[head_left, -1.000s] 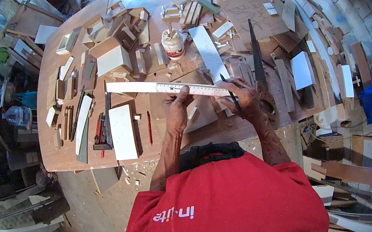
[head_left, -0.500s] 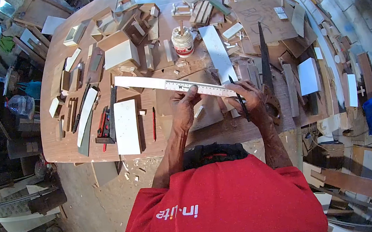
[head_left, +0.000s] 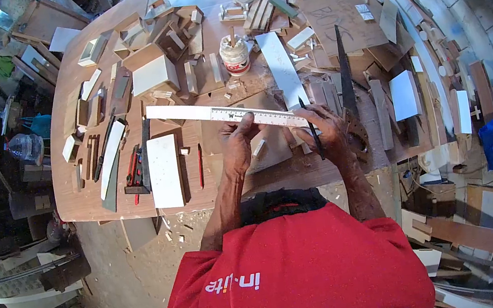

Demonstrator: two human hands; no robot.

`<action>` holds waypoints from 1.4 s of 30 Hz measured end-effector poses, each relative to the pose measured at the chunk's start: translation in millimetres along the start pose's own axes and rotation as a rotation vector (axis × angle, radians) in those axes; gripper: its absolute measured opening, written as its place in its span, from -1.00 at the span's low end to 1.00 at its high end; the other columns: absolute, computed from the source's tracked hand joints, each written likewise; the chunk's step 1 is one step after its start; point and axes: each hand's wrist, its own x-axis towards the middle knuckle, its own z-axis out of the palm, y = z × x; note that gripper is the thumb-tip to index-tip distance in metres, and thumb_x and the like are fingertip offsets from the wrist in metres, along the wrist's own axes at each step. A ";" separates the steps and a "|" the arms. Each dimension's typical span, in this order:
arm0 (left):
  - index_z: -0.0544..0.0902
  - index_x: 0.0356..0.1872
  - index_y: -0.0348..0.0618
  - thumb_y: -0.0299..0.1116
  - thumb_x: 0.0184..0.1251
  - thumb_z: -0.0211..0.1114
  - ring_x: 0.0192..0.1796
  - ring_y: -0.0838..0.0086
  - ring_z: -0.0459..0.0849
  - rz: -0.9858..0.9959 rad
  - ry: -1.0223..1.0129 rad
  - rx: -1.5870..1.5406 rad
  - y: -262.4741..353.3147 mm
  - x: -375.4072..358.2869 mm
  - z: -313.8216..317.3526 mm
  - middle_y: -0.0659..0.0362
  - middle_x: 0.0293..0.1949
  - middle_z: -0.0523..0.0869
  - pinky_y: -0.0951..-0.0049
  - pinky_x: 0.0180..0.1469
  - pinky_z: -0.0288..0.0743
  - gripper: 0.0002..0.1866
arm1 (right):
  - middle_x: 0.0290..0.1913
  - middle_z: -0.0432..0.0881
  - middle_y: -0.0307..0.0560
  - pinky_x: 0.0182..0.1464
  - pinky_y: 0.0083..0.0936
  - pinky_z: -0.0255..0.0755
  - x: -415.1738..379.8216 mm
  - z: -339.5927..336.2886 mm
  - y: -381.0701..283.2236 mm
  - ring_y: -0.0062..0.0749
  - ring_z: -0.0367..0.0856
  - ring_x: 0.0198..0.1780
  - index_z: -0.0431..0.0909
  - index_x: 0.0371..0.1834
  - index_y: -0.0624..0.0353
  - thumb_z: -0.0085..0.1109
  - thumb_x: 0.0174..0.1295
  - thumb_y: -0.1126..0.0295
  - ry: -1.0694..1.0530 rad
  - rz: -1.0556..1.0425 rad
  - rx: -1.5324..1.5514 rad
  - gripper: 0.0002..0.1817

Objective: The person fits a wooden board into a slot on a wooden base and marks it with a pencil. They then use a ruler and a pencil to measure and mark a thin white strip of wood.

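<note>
My left hand (head_left: 237, 146) pinches a white ruler (head_left: 254, 115) against a long white strip (head_left: 175, 112), thumb on top and fingers underneath. The strip reaches out to the left beyond the ruler's end. In my right hand (head_left: 329, 130) is a slim black pencil (head_left: 312, 126), slanting across the fingers. That hand's fingers also meet the right end of the ruler and strip. Both hands are raised over the near part of the wooden table (head_left: 202, 198). Beneath them lies a flat brown board (head_left: 272, 157).
A tub with a stick in it (head_left: 235, 59) stands mid-table. A handsaw (head_left: 346, 78) lies by my right hand. To the left are a white board (head_left: 165, 171), a red pencil (head_left: 201, 166) and a red-and-black cutter (head_left: 134, 169). Wooden pieces (head_left: 151, 42) crowd the far side.
The whole view has shifted slightly to the left. Both hands keep the same hold on the ruler, strip and pencil.
</note>
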 end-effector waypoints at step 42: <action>0.64 -0.25 -0.32 -0.49 0.39 0.22 -0.29 0.41 0.72 0.021 0.016 -0.005 1.6 -2.2 1.3 0.11 -0.30 0.71 0.35 -0.14 0.71 -0.90 | -0.45 0.60 0.02 -0.40 -0.37 0.41 16.1 15.0 -17.0 -0.25 0.59 -0.47 0.60 -0.33 0.26 0.22 0.25 0.41 0.186 0.276 0.384 -0.87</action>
